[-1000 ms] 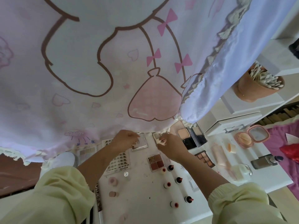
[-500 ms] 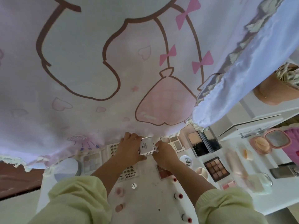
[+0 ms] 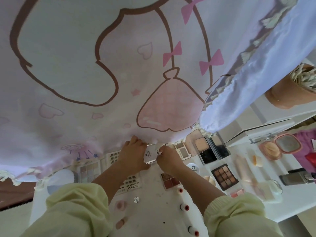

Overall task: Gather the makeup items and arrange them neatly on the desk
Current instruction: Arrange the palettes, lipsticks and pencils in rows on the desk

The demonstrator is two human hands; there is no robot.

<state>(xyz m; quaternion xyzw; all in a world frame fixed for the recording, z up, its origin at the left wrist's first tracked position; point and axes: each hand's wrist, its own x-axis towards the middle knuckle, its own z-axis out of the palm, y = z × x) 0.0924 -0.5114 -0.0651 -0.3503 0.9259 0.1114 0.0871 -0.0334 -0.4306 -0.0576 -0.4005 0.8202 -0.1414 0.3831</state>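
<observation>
Curtain (image 3: 119, 69) hiding far edge of desk (image 3: 153, 212), left hand (image 3: 132, 157) and right hand (image 3: 169, 160) both gripping a white compact (image 3: 151, 155), closer together than before.

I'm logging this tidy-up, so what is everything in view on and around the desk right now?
curtain: one, pink and white cartoon print, hanging over the desk's far side
desk: one, white, under the hands
small compact: one, silvery white, between both hands
brown palette: one, nine pans, right of the right forearm
red-capped bottles: three, white, in a row by the right forearm
pink round compact: one, open, far right
pot of cotton swabs: one, terracotta, upper right
left hand: grips the compact's left side
right hand: pinches its right edge
</observation>
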